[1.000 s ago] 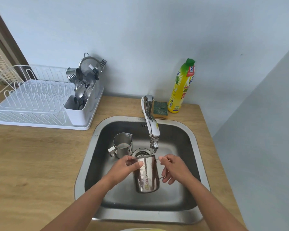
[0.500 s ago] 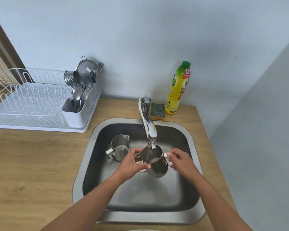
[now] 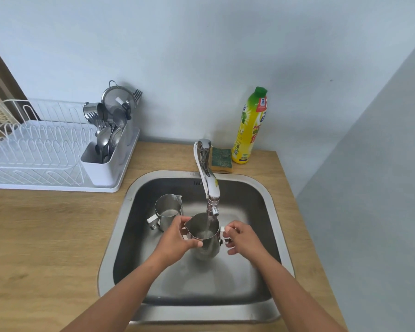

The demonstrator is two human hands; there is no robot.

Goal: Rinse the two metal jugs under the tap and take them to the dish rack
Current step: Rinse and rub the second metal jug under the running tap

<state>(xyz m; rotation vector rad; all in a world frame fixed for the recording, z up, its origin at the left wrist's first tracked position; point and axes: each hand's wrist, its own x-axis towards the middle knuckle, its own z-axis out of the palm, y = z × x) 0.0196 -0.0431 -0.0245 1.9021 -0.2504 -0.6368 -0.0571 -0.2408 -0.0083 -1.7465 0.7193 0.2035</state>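
Under the tap (image 3: 207,180), the first jug (image 3: 199,227) is gripped by the left hand (image 3: 175,239), its handle pinched by the right hand (image 3: 241,237); water is collected inside. The second jug (image 3: 168,209), left of the tap, is partly filled.

pale blue-grey back wall (image 3: 201,56) runs behind a wooden bench (image 3: 34,236). on the right a greyer side wall (image 3: 381,188) meets it at the corner, where the bench ends. a steel sink (image 3: 110,248) sits sunk into the wood. far left, a dark brown frame (image 3: 0,75). light is soft and even, shadows faint.
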